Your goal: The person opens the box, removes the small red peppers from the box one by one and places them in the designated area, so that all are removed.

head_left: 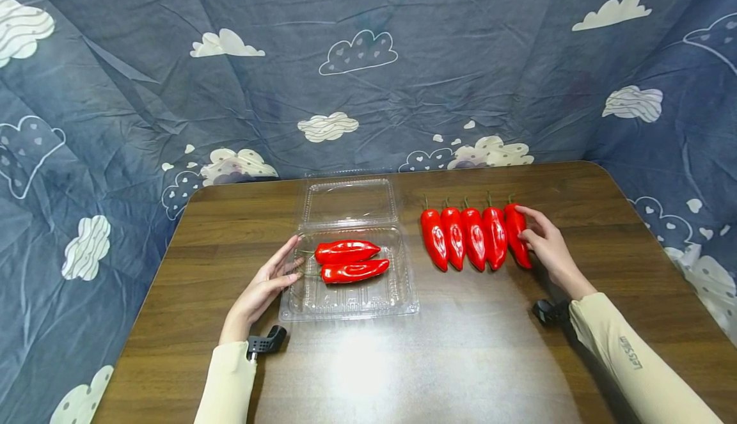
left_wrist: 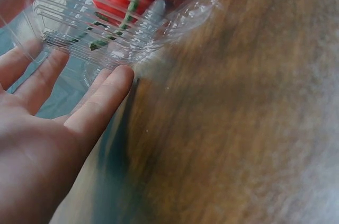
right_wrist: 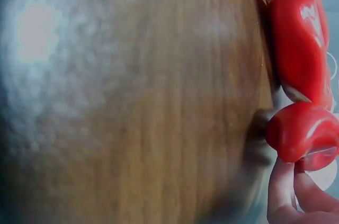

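My left hand (head_left: 266,286) rests with extended fingers (left_wrist: 106,94) against the left side of a clear plastic clamshell container (head_left: 368,306). Its hinged lid (head_left: 350,201) lies folded back behind the base. Two glossy red peppers, an upper one (head_left: 347,251) and a lower one (head_left: 355,271), lie in the base with green stems toward that hand. On the right, my right hand (head_left: 549,245) holds the rightmost red pepper (head_left: 516,235) of a row by its right side, fingertips (right_wrist: 282,173) on its skin. The pepper's far side is hidden in the right wrist view.
Several more red peppers (head_left: 473,235) lie side by side left of the held one, stems pointing away. The brown wooden table (head_left: 230,232) has rounded far corners. A blue cloth with cloud prints (head_left: 460,91) hangs behind and beside it.
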Action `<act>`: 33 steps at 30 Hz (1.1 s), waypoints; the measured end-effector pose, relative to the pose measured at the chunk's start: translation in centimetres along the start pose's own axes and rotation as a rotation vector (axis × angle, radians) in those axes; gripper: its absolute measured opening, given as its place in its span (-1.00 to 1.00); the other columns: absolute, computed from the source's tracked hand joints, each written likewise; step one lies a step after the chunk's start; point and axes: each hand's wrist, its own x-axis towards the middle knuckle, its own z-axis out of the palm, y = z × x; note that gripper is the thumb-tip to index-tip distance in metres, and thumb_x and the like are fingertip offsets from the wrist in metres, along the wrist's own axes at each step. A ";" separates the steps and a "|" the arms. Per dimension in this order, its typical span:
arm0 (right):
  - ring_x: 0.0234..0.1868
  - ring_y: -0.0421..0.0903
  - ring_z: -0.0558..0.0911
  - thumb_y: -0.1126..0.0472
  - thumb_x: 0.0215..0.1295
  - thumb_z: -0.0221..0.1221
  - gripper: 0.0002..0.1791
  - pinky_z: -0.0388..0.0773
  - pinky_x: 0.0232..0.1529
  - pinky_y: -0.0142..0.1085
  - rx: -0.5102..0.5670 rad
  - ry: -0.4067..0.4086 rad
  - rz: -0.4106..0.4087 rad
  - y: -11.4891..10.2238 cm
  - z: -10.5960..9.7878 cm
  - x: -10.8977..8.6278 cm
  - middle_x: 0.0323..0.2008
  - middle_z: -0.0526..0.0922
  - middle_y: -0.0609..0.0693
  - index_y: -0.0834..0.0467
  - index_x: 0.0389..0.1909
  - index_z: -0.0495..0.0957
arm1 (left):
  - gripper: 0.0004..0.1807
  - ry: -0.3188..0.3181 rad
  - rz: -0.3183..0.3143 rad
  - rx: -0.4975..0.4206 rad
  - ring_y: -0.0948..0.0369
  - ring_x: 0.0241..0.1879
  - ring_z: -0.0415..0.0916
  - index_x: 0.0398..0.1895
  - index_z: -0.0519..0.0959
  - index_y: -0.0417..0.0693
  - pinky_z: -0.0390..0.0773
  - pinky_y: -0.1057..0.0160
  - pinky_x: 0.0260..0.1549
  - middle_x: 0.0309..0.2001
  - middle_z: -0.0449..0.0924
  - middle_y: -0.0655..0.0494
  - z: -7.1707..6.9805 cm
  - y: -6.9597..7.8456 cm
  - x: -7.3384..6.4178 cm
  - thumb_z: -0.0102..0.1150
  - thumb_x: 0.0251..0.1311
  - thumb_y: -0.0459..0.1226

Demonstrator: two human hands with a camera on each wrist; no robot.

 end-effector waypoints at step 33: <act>0.08 0.25 0.38 0.33 0.38 -0.05 -0.47 0.36 -0.24 -0.47 -0.159 0.017 0.053 -0.1 -0.1 0.3 0.14 0.36 0.47 0.36 0.35 0.20 | -0.19 0.002 0.010 -0.014 -0.25 0.40 -0.19 0.52 -0.18 -0.13 0.30 0.23 0.21 0.52 -0.31 -0.07 0.0 -0.1 0.0 -0.12 0.27 -0.57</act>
